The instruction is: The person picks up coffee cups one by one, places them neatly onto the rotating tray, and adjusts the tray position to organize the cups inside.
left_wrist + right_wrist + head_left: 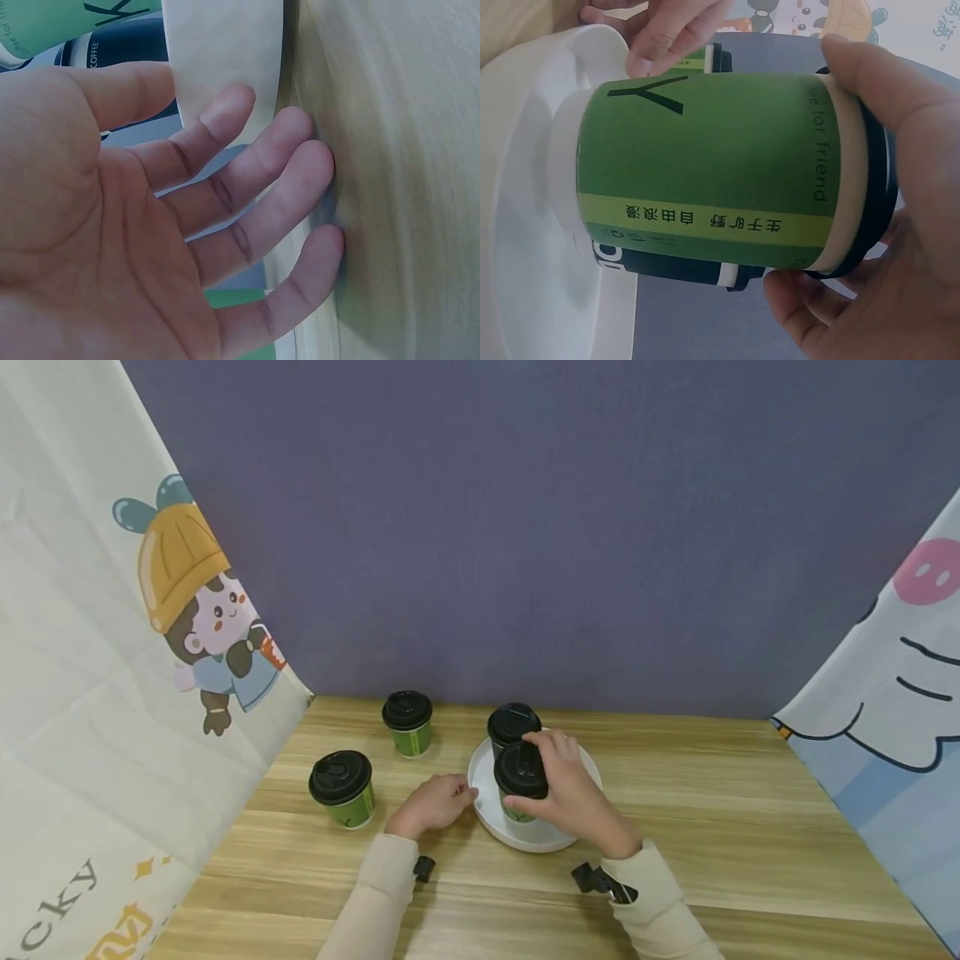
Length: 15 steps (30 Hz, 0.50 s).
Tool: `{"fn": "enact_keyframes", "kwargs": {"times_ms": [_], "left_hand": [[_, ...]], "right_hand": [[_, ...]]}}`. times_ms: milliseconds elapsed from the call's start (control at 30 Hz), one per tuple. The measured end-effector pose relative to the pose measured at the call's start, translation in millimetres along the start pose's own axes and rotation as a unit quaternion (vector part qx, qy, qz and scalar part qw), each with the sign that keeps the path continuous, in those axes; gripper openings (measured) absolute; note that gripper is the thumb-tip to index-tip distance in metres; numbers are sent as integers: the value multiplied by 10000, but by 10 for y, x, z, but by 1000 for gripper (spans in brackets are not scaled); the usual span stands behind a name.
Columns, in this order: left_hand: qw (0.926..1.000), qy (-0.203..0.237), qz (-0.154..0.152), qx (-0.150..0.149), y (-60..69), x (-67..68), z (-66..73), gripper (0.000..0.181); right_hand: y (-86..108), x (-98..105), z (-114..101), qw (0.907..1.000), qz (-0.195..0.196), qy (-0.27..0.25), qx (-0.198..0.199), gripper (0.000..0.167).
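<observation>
My right hand (573,789) grips a green paper cup (705,165) near its black lid (521,769), thumb on one side and fingers on the other. This cup is upright over the white round plate (517,837); whether its base rests there I cannot tell. Behind it a dark cup with a black lid (513,723) stands on the plate. At the plate's left edge is my left hand (435,803), its fingers loosely bent and holding nothing. In the left wrist view, the thumb and index finger of that hand (187,202) are by the plate's rim (225,60).
Two green cups with black lids stand on the wooden table left of the plate, one (350,789) nearer and one (408,724) farther back. A grey-blue partition (525,527) rises behind the table, with printed cloths (90,652) at the sides.
</observation>
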<state>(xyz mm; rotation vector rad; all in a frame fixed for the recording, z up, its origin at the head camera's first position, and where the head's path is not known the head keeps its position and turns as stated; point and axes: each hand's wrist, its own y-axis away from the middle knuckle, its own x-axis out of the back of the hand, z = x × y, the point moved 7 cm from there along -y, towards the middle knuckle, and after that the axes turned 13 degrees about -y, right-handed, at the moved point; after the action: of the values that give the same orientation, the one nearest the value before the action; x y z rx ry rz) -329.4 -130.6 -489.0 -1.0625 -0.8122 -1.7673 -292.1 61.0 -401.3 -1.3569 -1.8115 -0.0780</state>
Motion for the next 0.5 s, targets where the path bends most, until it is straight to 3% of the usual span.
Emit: {"fn": "enact_keyframes", "kwargs": {"times_ms": [333,500], "left_hand": [[9999,11,-67,151,-32,-49,-60,33],[9999,8,-21,101,-6,-20,-25,33]], "right_hand": [[-8,-129,-2,9998,-3,152,99,91],[5,-201,12,9997,-142,183,18,92]]}}
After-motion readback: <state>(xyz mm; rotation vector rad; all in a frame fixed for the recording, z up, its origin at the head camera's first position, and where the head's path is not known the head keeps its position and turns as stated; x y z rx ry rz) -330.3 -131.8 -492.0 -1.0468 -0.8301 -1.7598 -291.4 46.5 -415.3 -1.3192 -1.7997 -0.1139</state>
